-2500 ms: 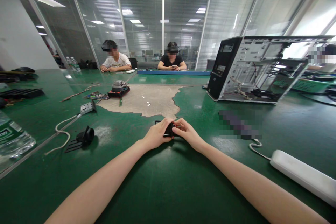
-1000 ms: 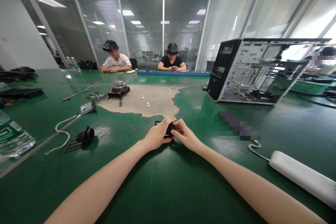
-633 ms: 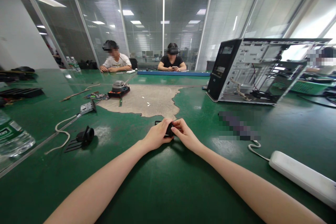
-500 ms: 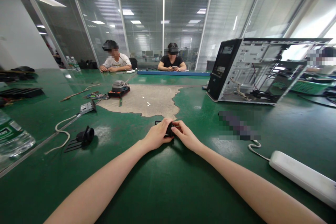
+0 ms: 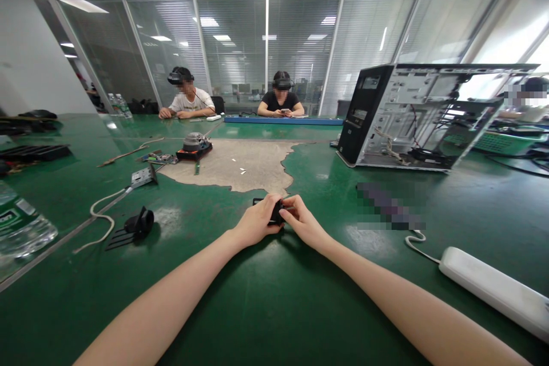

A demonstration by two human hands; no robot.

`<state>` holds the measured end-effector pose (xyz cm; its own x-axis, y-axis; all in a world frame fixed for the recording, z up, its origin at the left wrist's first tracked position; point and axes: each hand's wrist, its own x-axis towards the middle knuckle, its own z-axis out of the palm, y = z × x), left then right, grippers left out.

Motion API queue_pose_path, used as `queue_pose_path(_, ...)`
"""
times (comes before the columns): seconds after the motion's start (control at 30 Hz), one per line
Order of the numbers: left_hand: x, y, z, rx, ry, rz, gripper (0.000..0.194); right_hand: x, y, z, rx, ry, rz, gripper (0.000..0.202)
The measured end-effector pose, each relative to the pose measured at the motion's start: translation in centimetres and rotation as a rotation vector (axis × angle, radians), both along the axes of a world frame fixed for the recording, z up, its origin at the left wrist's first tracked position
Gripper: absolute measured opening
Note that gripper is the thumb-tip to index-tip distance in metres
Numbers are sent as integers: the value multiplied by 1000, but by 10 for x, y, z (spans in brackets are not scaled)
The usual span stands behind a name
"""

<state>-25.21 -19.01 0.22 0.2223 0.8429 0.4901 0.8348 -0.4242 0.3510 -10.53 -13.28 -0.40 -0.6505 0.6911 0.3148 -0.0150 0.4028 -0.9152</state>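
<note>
Both my hands meet at a small black part (image 5: 275, 215) over the green table (image 5: 257, 303). My left hand (image 5: 258, 219) is wrapped round it, and a black frame-like end sticks out past the fingers on the far left side. The fingers of my right hand (image 5: 300, 219) are bent against the part's right side, thumb and fingertips on it. Most of the part is covered by my hands, so its exact kind does not show. Off to the left lies a black plastic piece (image 5: 139, 223) with long prongs and a round collar.
An open computer case (image 5: 364, 120) stands at right behind a blurred dark object (image 5: 388, 205) and a white power strip (image 5: 493, 289). Left are a water bottle (image 5: 21, 223), a metal bracket (image 5: 143, 176) and a black-and-orange device (image 5: 194, 147). Two people sit across the table.
My hands stay in nearly the same place on the black part, with at most slight finger movement. A seated person at the far left has shifted an arm slightly.
</note>
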Motion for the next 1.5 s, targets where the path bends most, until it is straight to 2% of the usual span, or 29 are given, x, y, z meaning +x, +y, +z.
queue_pose_path(0.1,0,0,0,-2,0,-1,63,2,0,2,-11,-38,19,19)
queue_pose_path(0.3,0,0,1,-15,-2,10,64,7,-2,6,5,27,161,22)
queue_pose_path(0.43,0,0,1,-1,0,2,61,3,0,4,-46,55,93,15)
queue_pose_path(0.6,0,0,0,-2,2,4,60,1,3,2,-68,10,17,21)
queue_pose_path(0.83,0,0,1,-17,1,5,63,8,2,6,-44,30,154,24)
queue_pose_path(1.0,0,0,1,-9,-13,6,61,6,1,4,-60,41,79,17)
queue_pose_path(1.17,0,0,1,-12,-3,2,60,3,5,2,-99,2,29,23)
queue_pose_path(1.4,0,0,0,-22,-8,9,63,9,3,7,-99,33,147,27)
queue_pose_path(1.5,1,0,0,-9,-11,10,62,8,2,6,-96,50,121,21)
